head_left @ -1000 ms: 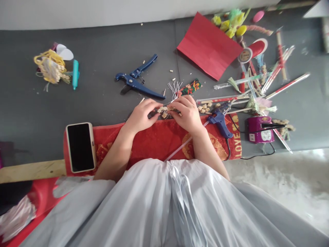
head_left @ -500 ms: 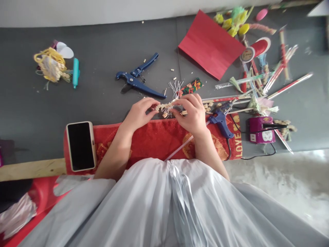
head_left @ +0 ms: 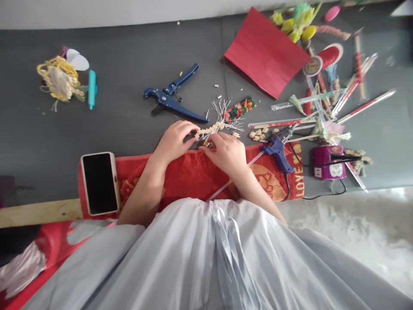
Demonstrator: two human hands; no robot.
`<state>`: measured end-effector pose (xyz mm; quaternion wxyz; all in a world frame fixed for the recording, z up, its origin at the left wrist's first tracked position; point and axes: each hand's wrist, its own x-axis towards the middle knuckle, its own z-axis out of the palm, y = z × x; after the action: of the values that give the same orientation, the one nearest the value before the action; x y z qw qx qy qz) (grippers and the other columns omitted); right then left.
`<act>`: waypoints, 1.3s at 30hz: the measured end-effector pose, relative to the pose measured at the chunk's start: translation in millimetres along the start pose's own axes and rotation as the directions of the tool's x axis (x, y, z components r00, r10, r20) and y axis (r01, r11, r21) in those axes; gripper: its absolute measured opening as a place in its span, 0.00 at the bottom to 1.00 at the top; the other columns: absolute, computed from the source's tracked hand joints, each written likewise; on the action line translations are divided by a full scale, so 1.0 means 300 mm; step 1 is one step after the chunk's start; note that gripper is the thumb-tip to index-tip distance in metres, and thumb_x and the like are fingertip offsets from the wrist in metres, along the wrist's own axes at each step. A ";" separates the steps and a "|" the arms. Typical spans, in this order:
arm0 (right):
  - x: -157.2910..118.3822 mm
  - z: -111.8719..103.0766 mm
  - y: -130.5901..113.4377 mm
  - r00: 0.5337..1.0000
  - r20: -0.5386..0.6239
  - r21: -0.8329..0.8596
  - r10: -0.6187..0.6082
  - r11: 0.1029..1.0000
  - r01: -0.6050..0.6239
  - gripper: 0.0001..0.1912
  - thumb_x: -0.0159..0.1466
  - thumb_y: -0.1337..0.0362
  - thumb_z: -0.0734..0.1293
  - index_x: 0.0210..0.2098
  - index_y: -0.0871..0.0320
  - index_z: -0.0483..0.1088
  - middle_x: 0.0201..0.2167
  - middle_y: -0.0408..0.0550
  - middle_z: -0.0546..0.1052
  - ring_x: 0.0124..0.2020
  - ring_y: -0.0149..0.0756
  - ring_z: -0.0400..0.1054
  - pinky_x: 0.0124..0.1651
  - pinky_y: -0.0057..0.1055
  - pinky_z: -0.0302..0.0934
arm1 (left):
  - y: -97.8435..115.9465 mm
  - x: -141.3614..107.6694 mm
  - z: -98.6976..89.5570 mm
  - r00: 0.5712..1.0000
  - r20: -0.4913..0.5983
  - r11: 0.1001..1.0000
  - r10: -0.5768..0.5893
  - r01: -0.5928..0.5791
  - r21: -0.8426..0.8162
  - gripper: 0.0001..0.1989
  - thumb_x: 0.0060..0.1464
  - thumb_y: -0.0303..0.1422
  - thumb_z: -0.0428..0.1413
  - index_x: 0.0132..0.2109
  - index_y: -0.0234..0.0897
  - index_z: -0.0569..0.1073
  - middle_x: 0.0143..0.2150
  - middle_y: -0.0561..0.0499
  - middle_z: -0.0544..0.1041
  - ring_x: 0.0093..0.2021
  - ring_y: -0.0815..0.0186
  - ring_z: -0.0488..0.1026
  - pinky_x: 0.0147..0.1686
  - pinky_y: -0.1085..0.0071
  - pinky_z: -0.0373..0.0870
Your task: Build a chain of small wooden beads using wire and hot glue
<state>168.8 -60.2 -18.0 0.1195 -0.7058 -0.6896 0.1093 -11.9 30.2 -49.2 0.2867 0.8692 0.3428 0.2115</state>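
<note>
My left hand (head_left: 177, 140) pinches the left end of a pale beaded strand (head_left: 211, 128) above the grey table. White threads (head_left: 222, 110) fan out from the strand's right end. Just below the strand, my right hand (head_left: 226, 150) has its thumb and fingers together at a small tan piece (head_left: 206, 144); its fingertips partly cover that piece. A floral strip (head_left: 239, 110) lies behind the threads. To the right are loose tan pieces (head_left: 257, 134) and a blue glue gun (head_left: 278, 150).
Blue cutters (head_left: 174, 101) lie open behind my left hand. A phone (head_left: 100, 184) rests on the red towel (head_left: 183, 172) at left. Red paper (head_left: 266, 51), a red ribbon spool (head_left: 329, 56), wrapped sticks and a purple power socket (head_left: 329, 161) are at right.
My right hand has let go of the strand's right end and moved left and down to the small tan piece. My left hand still holds the left end.
</note>
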 end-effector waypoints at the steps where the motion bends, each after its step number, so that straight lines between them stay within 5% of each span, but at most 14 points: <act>1: 0.001 0.003 -0.004 1.000 0.001 0.004 0.003 1.000 -0.003 0.08 0.64 0.57 0.72 0.35 0.56 0.74 0.33 0.50 0.81 0.33 0.41 0.71 0.29 0.34 0.50 | -0.001 0.001 0.001 1.000 0.004 1.000 0.000 0.000 0.009 0.10 0.60 0.33 0.58 0.49 0.37 0.77 0.50 0.45 0.83 0.49 0.59 0.77 0.54 0.62 0.73; 7: 0.003 0.025 -0.012 1.000 0.003 0.030 -0.002 1.000 0.002 0.01 0.64 0.66 0.68 0.34 0.56 0.73 0.35 0.51 0.81 0.37 0.43 0.73 0.31 0.34 0.55 | 0.000 0.005 0.003 1.000 0.015 1.000 -0.003 0.003 0.030 0.10 0.60 0.31 0.58 0.49 0.37 0.77 0.50 0.45 0.83 0.50 0.58 0.77 0.54 0.61 0.73; 11: 0.000 0.021 0.002 0.996 -0.084 0.235 -0.031 0.971 0.050 0.02 0.62 0.68 0.67 0.34 0.56 0.72 0.34 0.49 0.80 0.36 0.39 0.73 0.34 0.32 0.62 | 0.002 0.003 0.004 1.000 0.011 0.999 -0.011 0.011 0.042 0.10 0.60 0.31 0.59 0.48 0.36 0.77 0.49 0.46 0.83 0.48 0.59 0.77 0.53 0.62 0.73; 16: 0.005 0.002 0.037 0.996 -0.091 0.659 0.020 0.751 0.045 0.05 0.58 0.66 0.68 0.35 0.55 0.72 0.33 0.44 0.78 0.30 0.31 0.71 0.34 0.29 0.69 | 0.000 0.000 0.008 1.000 0.000 0.999 0.003 -0.003 0.035 0.10 0.59 0.31 0.58 0.48 0.36 0.77 0.48 0.45 0.82 0.50 0.58 0.77 0.54 0.61 0.73; 22: 0.018 0.004 0.064 0.996 -0.066 0.856 0.052 0.516 0.030 0.13 0.56 0.66 0.70 0.42 0.54 0.71 0.33 0.41 0.75 0.33 0.30 0.72 0.39 0.30 0.73 | 0.006 -0.002 0.002 1.000 -0.012 0.999 0.017 -0.017 0.035 0.11 0.60 0.31 0.56 0.48 0.37 0.76 0.49 0.45 0.81 0.51 0.58 0.76 0.54 0.60 0.73; 31: 0.018 0.019 0.070 0.999 -0.030 0.859 0.042 0.511 0.004 0.14 0.56 0.65 0.71 0.43 0.54 0.71 0.33 0.42 0.77 0.34 0.31 0.74 0.40 0.30 0.74 | 0.042 -0.014 -0.005 0.986 -0.091 0.990 0.140 -0.137 0.045 0.16 0.62 0.39 0.58 0.55 0.41 0.78 0.50 0.44 0.80 0.50 0.57 0.77 0.53 0.56 0.74; 36: 0.016 0.017 0.072 1.000 0.010 0.866 0.013 0.500 -0.015 0.14 0.55 0.66 0.71 0.41 0.55 0.71 0.33 0.41 0.77 0.32 0.30 0.74 0.39 0.29 0.73 | 0.048 -0.019 0.004 0.954 -0.134 0.960 0.268 -0.277 -0.050 0.11 0.67 0.34 0.54 0.47 0.46 0.82 0.43 0.48 0.83 0.43 0.63 0.78 0.46 0.62 0.75; 39: 0.018 0.006 0.073 1.000 0.026 0.849 0.001 0.528 -0.023 0.11 0.55 0.66 0.71 0.38 0.55 0.70 0.31 0.40 0.76 0.31 0.29 0.73 0.37 0.29 0.72 | 0.064 -0.024 0.001 0.968 -0.123 0.972 0.220 -0.228 -0.060 0.14 0.69 0.35 0.51 0.42 0.42 0.82 0.42 0.48 0.84 0.43 0.64 0.79 0.44 0.64 0.76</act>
<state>189.1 -55.3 -26.6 0.4387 -0.5622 -0.5463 0.4393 -7.4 13.5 -38.3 0.2724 0.8776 0.2504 0.3047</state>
